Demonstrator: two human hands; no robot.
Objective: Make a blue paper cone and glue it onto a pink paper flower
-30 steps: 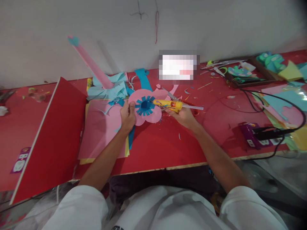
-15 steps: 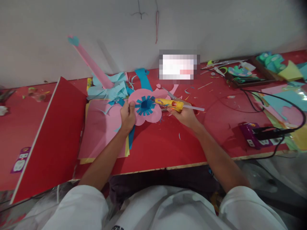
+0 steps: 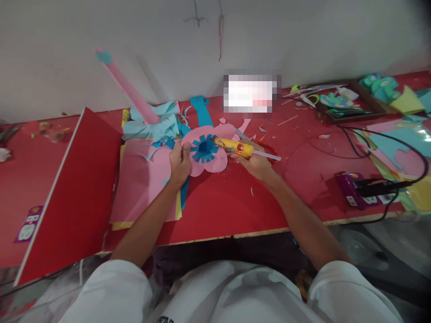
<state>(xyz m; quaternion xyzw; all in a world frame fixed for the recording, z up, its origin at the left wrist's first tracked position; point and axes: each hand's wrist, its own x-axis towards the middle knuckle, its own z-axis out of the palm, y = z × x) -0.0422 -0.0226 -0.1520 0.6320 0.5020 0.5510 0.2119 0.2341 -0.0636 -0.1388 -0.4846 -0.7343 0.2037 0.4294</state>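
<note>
My left hand [image 3: 179, 163] grips the left edge of a pink paper flower [image 3: 215, 163], thumb on top. At the flower's middle sits a blue paper ring [image 3: 204, 149] with slit tabs fanned outward around a dark blue hollow. My right hand [image 3: 257, 163] is closed around a yellow glue gun [image 3: 234, 146], a whitish glue stick [image 3: 269, 155] poking from its back end. The gun's nozzle is at the upper right tabs of the blue ring; whether it touches them I cannot tell. Scissors [image 3: 267, 149] with red-orange handles lie just behind my right hand.
Pink and yellow sheets [image 3: 134, 188] lie left, beside an upright red board [image 3: 77, 193]. Light blue scraps [image 3: 148, 130] surround a leaning pink paper tube [image 3: 131, 92]. A pixelated bright rectangle [image 3: 251, 93] stands at the wall. At right are a purple power strip [image 3: 353, 190], black cable and tray [image 3: 350, 112].
My right hand and the glue gun have shifted slightly left, the nozzle coming further over the blue tabs. More of the scissors' handles shows now. My left hand and the flower stay nearly still.
</note>
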